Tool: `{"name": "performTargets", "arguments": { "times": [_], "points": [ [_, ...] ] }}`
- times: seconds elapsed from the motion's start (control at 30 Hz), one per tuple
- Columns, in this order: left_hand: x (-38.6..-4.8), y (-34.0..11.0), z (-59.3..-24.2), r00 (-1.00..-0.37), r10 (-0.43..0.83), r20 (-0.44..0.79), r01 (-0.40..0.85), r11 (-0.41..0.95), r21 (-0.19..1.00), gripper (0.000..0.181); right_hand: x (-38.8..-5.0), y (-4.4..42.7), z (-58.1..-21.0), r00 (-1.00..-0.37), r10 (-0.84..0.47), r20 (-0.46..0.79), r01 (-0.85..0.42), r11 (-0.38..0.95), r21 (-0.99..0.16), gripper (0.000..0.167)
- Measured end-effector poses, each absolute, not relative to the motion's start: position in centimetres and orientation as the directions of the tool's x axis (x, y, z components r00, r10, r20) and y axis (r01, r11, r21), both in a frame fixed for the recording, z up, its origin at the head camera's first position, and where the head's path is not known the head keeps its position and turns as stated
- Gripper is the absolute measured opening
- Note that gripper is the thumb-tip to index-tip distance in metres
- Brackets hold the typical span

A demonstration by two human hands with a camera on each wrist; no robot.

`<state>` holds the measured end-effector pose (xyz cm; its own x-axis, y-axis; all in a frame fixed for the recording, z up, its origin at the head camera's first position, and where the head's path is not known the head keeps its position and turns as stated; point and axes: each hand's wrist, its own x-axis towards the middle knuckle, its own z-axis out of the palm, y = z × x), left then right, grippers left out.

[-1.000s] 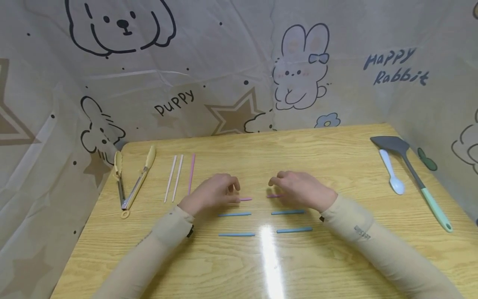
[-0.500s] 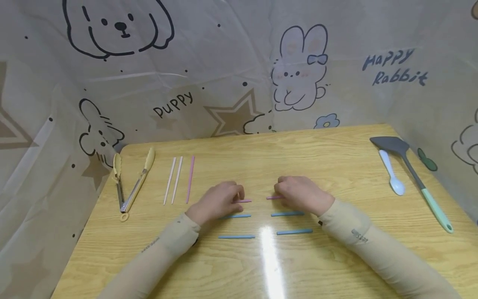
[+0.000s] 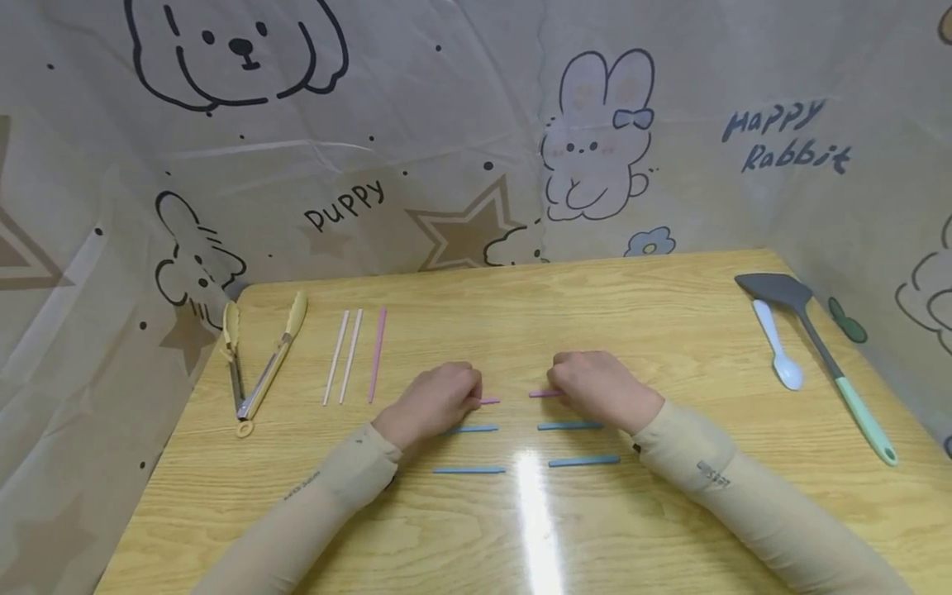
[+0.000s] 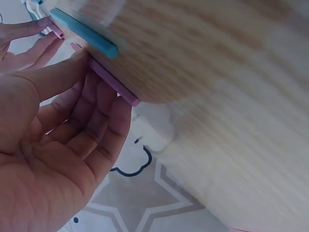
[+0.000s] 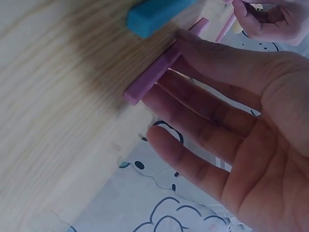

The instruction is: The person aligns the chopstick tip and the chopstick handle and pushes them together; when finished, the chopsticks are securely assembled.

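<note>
My left hand (image 3: 435,401) pinches a short pink stick (image 4: 114,83) between thumb and fingers, low over the wooden table. Opposite it, my right hand (image 3: 601,388) holds another short pink stick (image 5: 150,76), thumb on one side and fingers on the other. A gap separates the two sticks' inner ends. Nearer me on the left lie an upper blue stick (image 3: 476,429), partly hidden by the left hand, and a lower blue stick (image 3: 468,470). To the right are two more blue sticks, an upper one (image 3: 567,426) and a lower one (image 3: 583,461).
Yellow-tipped tongs (image 3: 264,380) lie spread at the table's left. Beside them are two pale pink sticks (image 3: 345,357) and a darker pink stick (image 3: 378,355). A light blue spoon (image 3: 778,351) and a spatula (image 3: 825,347) lie at the right. A printed curtain (image 3: 461,124) surrounds the table.
Both hands have moved slightly toward me and down to the pink sticks. Their fingers have closed on them. The sticks have hardly shifted.
</note>
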<state>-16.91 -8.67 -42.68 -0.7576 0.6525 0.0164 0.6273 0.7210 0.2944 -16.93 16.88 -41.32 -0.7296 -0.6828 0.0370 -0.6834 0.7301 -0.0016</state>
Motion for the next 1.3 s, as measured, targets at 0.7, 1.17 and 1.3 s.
{"name": "performTargets", "arguments": {
  "times": [0.7,1.17,1.3],
  "points": [
    [-17.5,-9.4,-41.4,-0.752,0.643,0.144,0.656,0.709,0.259,0.012,-17.2,17.9,-40.2,-0.700,-0.705,0.114,-0.711,0.703,-0.023,0.024],
    [-17.5,-9.1,-39.0,-0.748,0.596,0.292,0.660,0.714,0.234,0.014,-17.8,17.6,-38.4,-0.604,-0.724,0.333,-0.782,0.620,-0.070,0.021],
    [-17.3,-8.9,-38.8,-0.747,0.587,0.312,0.655,0.729,0.199,0.011,-17.8,17.3,-37.7,-0.603,-0.724,0.334,-0.781,0.621,-0.064,0.020]
  ]
}}
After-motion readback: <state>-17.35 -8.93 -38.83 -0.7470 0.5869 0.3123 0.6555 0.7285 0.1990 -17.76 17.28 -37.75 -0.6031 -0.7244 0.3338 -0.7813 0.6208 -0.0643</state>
